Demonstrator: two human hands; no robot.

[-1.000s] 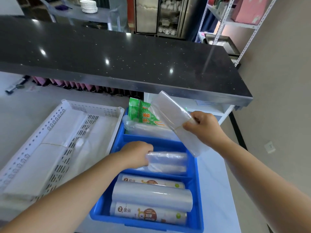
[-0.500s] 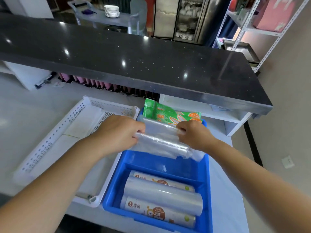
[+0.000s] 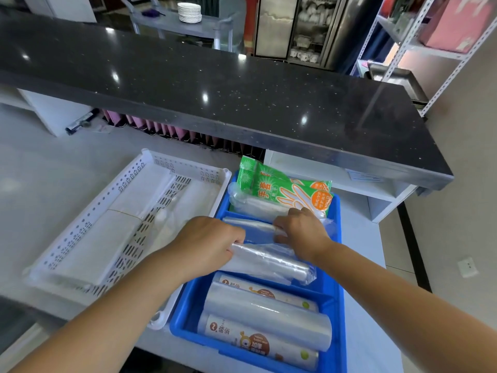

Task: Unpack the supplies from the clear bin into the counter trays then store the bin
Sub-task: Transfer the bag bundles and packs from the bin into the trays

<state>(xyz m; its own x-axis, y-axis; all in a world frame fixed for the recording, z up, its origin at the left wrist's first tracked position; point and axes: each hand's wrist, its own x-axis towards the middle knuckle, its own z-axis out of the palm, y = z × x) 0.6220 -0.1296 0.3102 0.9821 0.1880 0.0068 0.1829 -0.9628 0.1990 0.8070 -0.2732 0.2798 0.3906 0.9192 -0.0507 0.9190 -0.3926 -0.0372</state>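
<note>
Under a black stone bar top, a blue divided tray [image 3: 339, 267] holds the supplies. The left hand [image 3: 205, 244] clamps a clear plastic-bag roll [image 3: 269, 261] over its middle compartment; the right hand [image 3: 301, 232] pinches another bag roll [image 3: 248, 223]. Judged step: arranging rolls; next, seat them flat.

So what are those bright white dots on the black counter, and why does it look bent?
Head view: the dots are glare, ceiling lights mirrored on the glossy black counter; the wide-angle lens bows its straight edge; the clear plastic rolls shine too.
</note>
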